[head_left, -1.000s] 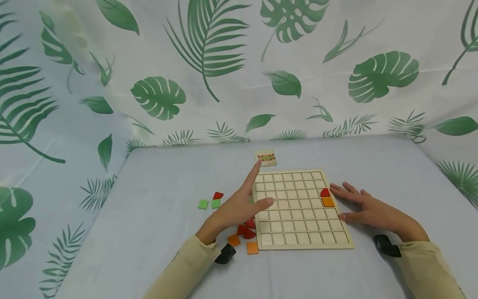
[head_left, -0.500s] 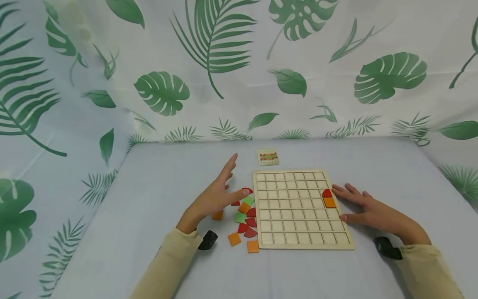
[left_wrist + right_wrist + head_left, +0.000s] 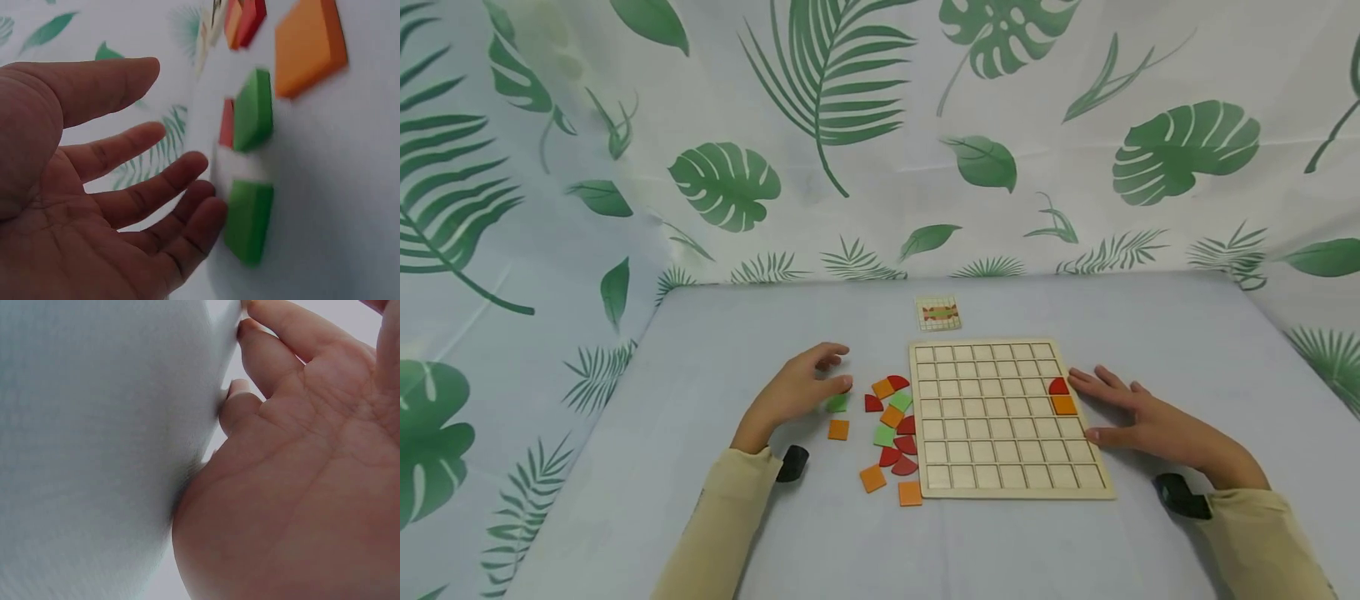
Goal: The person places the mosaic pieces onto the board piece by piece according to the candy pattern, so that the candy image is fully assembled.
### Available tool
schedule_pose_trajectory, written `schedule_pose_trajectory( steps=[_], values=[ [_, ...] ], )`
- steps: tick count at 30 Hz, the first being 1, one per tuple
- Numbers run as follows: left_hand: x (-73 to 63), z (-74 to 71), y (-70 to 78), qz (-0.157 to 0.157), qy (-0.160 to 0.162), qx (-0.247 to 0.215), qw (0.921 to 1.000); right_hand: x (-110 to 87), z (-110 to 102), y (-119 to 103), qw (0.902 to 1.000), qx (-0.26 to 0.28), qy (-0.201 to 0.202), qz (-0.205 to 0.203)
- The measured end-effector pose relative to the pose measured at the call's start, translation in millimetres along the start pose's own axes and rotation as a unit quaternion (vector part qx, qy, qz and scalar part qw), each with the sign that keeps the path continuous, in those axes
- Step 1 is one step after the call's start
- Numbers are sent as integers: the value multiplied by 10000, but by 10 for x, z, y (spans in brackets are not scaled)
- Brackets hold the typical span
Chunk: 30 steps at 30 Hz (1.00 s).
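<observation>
My left hand (image 3: 792, 387) hovers over the left side of the loose tiles, palm turned inward, holding nothing. In the left wrist view its thumb and loosely bent fingers are apart, close to a green square tile (image 3: 249, 222); another green tile (image 3: 253, 112) and an orange square tile (image 3: 310, 47) lie nearby. My right hand (image 3: 1157, 425) rests at the right edge of the wooden grid board (image 3: 985, 429), fingers extended, fingertips at the rim. On the board's right column sit a red quarter-circle tile (image 3: 1058, 387) and an orange square tile (image 3: 1063, 405).
Several red, orange and green tiles lie in a loose cluster along the board's left edge, among them a lone orange square (image 3: 838, 430). Behind the board lies a small pattern card (image 3: 938, 313). A leaf-print cloth (image 3: 865, 167) hangs at the back.
My left hand has moved left, from over the board's left edge to the outer side of the tile cluster, uncovering several tiles. The right hand has stayed at the board's edge.
</observation>
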State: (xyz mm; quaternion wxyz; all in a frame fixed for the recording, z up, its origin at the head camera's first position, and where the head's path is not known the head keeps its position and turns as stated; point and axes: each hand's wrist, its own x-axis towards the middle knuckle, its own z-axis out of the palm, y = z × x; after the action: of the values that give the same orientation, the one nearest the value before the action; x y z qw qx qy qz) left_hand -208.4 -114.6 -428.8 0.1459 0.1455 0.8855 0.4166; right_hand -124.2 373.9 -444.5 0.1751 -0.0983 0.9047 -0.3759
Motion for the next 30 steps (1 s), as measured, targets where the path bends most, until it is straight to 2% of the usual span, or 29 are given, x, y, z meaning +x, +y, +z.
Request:
schedule_pose_trajectory(
  steps=[6, 12, 15, 24, 30],
  values=[
    [57, -6, -137, 2, 76, 321, 9995, -3, 1, 8, 10000, -14, 12, 10],
    [106, 109, -105, -403, 244, 1069, 9932, -2, 8, 12, 10000, 6, 19, 44],
    [105, 153, -67, -414, 348, 1333, 9896, 4, 7, 6, 10000, -8, 12, 52],
    [48, 200, 60, 37, 349, 1662, 9855, 4, -6, -22, 10000, -38, 0, 74],
    [41, 183, 9, 277, 508, 1584, 9857, 2, 10, -17, 9998, 43, 11, 189]
  ],
)
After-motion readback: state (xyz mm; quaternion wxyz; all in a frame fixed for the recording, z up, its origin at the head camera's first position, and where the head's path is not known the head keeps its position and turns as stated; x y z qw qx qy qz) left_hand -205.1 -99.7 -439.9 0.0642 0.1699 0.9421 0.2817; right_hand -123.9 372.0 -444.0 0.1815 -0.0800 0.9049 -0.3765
